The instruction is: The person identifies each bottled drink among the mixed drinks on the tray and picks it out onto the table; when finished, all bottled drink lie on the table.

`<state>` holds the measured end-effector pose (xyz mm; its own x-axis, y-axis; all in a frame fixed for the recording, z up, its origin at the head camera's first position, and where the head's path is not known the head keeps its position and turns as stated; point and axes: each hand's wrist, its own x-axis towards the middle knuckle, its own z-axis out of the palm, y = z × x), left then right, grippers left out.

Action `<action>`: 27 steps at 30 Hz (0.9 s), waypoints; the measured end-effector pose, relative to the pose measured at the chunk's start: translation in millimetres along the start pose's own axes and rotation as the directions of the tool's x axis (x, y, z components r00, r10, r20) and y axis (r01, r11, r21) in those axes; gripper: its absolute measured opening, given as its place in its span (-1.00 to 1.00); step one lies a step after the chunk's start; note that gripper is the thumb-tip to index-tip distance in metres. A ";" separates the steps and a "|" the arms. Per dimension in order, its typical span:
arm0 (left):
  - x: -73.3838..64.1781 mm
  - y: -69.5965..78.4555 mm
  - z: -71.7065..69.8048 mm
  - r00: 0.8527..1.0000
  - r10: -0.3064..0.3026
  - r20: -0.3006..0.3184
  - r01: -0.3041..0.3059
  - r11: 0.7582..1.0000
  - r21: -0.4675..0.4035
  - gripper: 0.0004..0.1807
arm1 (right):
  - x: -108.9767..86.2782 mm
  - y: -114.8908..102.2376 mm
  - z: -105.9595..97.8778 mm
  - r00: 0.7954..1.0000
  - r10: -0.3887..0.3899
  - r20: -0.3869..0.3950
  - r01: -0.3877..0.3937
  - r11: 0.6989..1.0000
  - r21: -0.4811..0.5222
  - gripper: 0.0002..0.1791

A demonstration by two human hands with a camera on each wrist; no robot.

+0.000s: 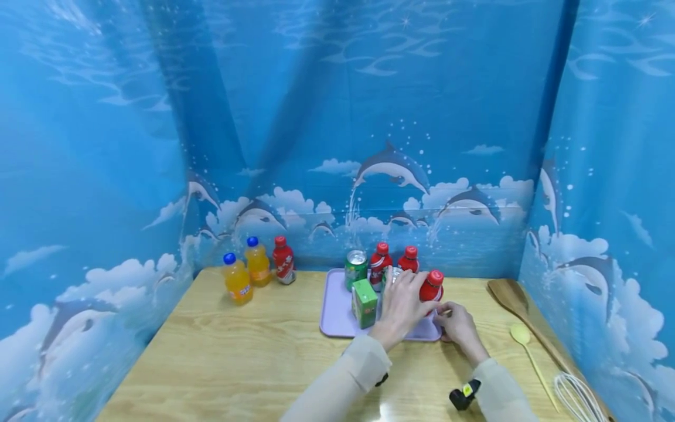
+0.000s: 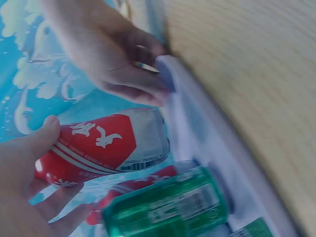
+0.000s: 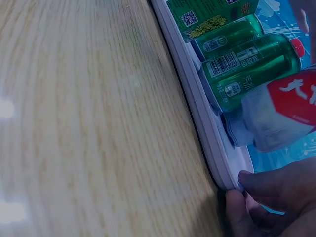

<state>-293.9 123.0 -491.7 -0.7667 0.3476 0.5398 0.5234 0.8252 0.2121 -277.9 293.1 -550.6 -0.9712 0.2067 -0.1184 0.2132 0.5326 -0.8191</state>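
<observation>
My left hand (image 1: 403, 302) holds a red-labelled bottle (image 1: 433, 283) with a red cap near the right end of a lilac tray (image 1: 333, 319). Its thumb and fingers curl round the upper part of the bottle (image 2: 98, 148) in the left wrist view. At the tray's near right corner, my right hand (image 1: 460, 329) pinches the rim, thumb on top in the right wrist view (image 3: 276, 200). On the tray stand two green cans, one green can (image 1: 355, 271) at the back, a green carton (image 1: 365, 303) and two more red bottles (image 1: 381, 264), partly hidden.
Left of the tray stand two orange drink bottles (image 1: 239, 280) with blue caps and another red bottle (image 1: 285, 262). Along the table's right edge lie a wooden spatula (image 1: 508, 296), a yellow spoon (image 1: 521, 334) and a whisk (image 1: 579, 397). A blue dolphin curtain (image 1: 327, 117) surrounds the table.
</observation>
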 end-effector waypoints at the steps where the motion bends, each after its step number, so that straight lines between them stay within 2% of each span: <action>1: 0.3 0.8 -3.5 1.000 -0.001 0.004 0.001 1.000 -0.022 -0.24 | -0.5 -0.3 -0.4 1.000 -0.011 -0.004 0.011 1.000 0.001 -0.71; 5: 2.2 3.6 -20.4 0.998 -0.023 0.057 0.030 0.992 -0.122 -0.24 | -1.1 -0.3 -1.6 1.000 -0.029 -0.011 0.029 0.999 -0.017 -0.76; 9: 4.2 4.5 -39.9 0.994 -0.037 0.102 0.059 0.973 -0.224 -0.23 | -0.2 1.0 -1.8 0.999 -0.037 -0.012 0.036 0.999 -0.032 -0.77; 14: 7.9 1.1 -63.6 0.993 -0.062 0.104 0.097 0.924 -0.370 -0.23 | -0.8 -0.9 -1.9 0.999 -0.044 -0.013 0.044 0.998 -0.039 -0.74; 18: 10.0 -6.1 -81.2 0.987 -0.130 0.094 0.160 0.843 -0.514 -0.23 | -2.1 -2.6 -1.2 0.999 -0.038 -0.002 0.038 0.999 -0.033 -0.72; 23: 11.2 -19.1 -104.4 0.975 -0.208 0.080 0.205 0.702 -0.682 -0.25 | -1.5 -2.1 0.0 1.000 -0.022 0.006 0.022 1.000 -0.021 -0.71; 25: 10.8 -26.0 -113.5 0.971 -0.228 0.079 0.213 0.657 -0.723 -0.26 | -1.0 -2.1 0.0 1.000 -0.006 0.015 0.007 1.000 -0.019 -0.71; 27: 10.3 -34.2 -121.8 0.969 -0.238 0.070 0.210 0.637 -0.742 -0.27 | -0.1 -1.7 0.1 1.000 0.017 0.023 -0.017 1.000 -0.018 -0.70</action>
<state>-274.4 44.2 -394.1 -0.8932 0.1715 0.4156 0.4482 0.2680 0.8528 -278.2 292.1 -549.3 -0.9696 0.1967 -0.1458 0.2316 0.5434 -0.8069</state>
